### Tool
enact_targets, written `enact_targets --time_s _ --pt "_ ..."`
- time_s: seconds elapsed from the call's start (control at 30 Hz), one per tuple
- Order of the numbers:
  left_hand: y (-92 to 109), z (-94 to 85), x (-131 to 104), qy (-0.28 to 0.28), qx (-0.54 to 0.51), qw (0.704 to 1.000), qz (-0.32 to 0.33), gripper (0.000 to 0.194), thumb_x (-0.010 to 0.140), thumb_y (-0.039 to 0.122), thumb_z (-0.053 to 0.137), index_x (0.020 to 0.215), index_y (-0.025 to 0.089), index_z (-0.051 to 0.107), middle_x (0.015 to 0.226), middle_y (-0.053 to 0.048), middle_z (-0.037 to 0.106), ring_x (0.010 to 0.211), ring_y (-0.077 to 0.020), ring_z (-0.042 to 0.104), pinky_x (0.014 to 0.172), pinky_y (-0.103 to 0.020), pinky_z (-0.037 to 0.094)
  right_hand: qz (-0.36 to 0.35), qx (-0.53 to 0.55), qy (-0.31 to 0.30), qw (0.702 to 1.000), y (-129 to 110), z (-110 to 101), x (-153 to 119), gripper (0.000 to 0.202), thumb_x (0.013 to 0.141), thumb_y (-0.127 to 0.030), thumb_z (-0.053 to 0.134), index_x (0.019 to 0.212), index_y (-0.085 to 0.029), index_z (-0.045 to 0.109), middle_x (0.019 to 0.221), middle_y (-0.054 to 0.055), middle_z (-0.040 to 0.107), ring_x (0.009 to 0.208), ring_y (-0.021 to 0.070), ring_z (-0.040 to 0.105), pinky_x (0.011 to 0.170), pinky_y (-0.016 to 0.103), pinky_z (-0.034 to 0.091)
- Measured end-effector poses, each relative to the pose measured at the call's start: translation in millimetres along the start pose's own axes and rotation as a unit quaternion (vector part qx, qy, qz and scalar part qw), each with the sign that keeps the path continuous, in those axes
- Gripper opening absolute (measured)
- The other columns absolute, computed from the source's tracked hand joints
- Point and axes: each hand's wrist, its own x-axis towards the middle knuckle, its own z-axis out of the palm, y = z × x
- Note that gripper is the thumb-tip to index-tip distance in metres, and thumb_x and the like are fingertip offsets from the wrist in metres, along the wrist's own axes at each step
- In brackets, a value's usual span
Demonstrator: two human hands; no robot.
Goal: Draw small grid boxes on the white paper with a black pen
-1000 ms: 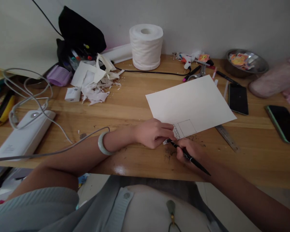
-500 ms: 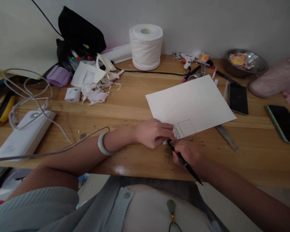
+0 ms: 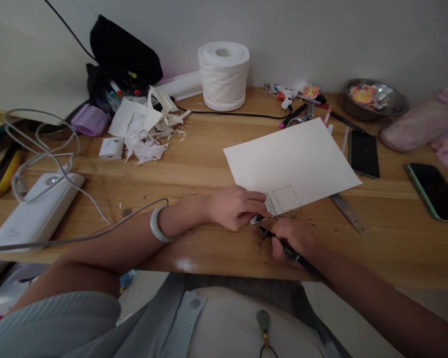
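Observation:
A white sheet of paper [image 3: 294, 159] lies slanted on the wooden desk, with a drawn square and a row of small looped marks along its near left edge. Curled over that near left corner, my left hand [image 3: 233, 206] holds the sheet down with its fingers closed. By its fingertips is a small dark patch; whether it is ink or an object I cannot tell. My right hand [image 3: 293, 238] grips a black pen [image 3: 289, 251]. The pen's tip is just off the paper's near edge, over dark ink smudges on the desk.
A metal ruler [image 3: 347, 214] pokes out from under the sheet. Two phones [image 3: 364, 154] and a steel bowl [image 3: 375, 112] are on the right. Paper scraps [image 3: 145, 134], a white roll [image 3: 224, 77] and a power bank [image 3: 37, 211] with a looped cable occupy the back and left.
The pen's tip has come away from the paper corner toward me, and the pen lies lower in my right hand. My left hand stays on the sheet. The view has shifted slightly.

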Motion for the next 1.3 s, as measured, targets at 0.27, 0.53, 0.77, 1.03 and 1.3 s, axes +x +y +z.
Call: enact_targets --time_s 0.27,0.53,0.77,1.03,1.3 --pt "-1 -0.7 0 0.023 -0.010 1.000 -0.001 0.031 0.070 0.003 0.039 0.090 0.017 0.060 0.079 -0.004 0.058 0.065 -0.0096 0.053 0.054 -0.018 0.039 0.020 -0.015 0.035 0.999 4 -5 -9 0.004 0.076 -0.018 0.042 0.077 -0.022 0.043 0.061 -0.001 0.050 0.055 0.0129 0.047 0.051 0.027 0.037" --pt "0 1.3 -2 0.013 -0.020 1.000 0.005 0.037 0.066 0.001 0.039 0.092 0.019 0.059 0.083 -0.004 0.059 0.066 -0.0098 0.053 0.055 -0.019 0.038 0.076 0.009 0.060 0.995 -2 -12 -3 0.007 0.078 -0.015 0.042 0.074 -0.021 0.044 0.057 -0.003 0.046 0.051 0.0100 0.043 0.050 0.024 0.036" --pt "-3 0.4 3 0.150 -0.163 0.971 -0.094 0.018 0.079 0.011 0.043 0.085 0.014 0.059 0.077 -0.005 0.059 0.069 -0.0098 0.054 0.061 -0.020 0.042 0.125 0.066 0.081 0.987 7 -11 -8 0.008 0.081 -0.018 0.042 0.074 -0.020 0.045 0.059 -0.003 0.045 0.050 0.0092 0.043 0.047 0.023 0.036" --pt "-25 2.8 8 0.370 -0.290 0.836 -0.281 0.014 0.077 0.021 0.048 0.089 0.015 0.053 0.076 0.000 0.053 0.051 -0.0035 0.041 0.045 -0.014 0.034 0.104 0.025 0.047 0.993 5 -13 -10 0.009 0.080 -0.018 0.042 0.072 -0.020 0.045 0.061 -0.002 0.049 0.055 0.0102 0.045 0.051 0.024 0.037" --pt "-20 4.5 11 0.356 -0.239 0.851 -0.304 0.017 0.077 0.019 0.048 0.092 0.014 0.055 0.079 0.000 0.053 0.050 -0.0028 0.039 0.046 -0.014 0.032 0.153 0.047 0.162 0.974 28 -44 28 0.006 0.081 -0.024 0.046 0.076 -0.020 0.047 0.060 -0.002 0.049 0.053 0.0102 0.046 0.046 0.023 0.037"
